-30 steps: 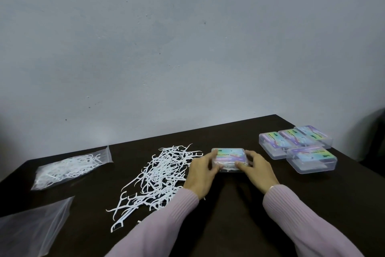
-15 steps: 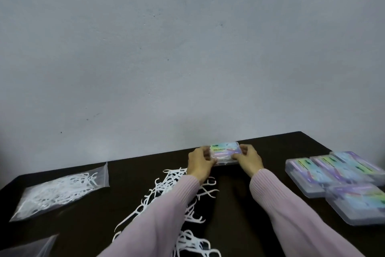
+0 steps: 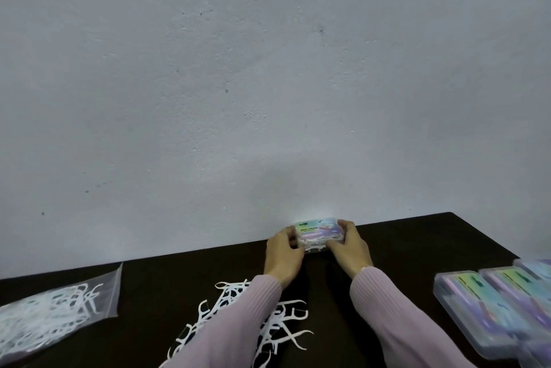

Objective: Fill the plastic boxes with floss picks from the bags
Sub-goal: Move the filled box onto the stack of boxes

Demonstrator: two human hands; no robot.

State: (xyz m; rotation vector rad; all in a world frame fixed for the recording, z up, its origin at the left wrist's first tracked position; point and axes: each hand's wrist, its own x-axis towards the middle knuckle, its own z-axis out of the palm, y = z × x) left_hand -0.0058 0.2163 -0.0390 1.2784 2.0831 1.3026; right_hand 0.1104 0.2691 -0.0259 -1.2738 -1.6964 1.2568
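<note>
A clear plastic box [image 3: 317,233] with a colourful label and white floss picks inside sits at the far edge of the dark table [image 3: 417,248], close to the wall. My left hand [image 3: 283,251] grips its left end and my right hand [image 3: 348,245] grips its right end, fingers curled round the box. A loose pile of white floss picks [image 3: 283,326] lies near me, partly hidden under my left sleeve. A clear bag of floss picks [image 3: 50,317] lies at the left.
Several closed plastic boxes with coloured labels [image 3: 501,308] are grouped at the right edge of the view. The grey wall [image 3: 268,84] rises right behind the table's far edge.
Both hands have carried the box from the middle of the table away from me to the far edge by the wall. The view has tilted up, so the other boxes sit lower right.
</note>
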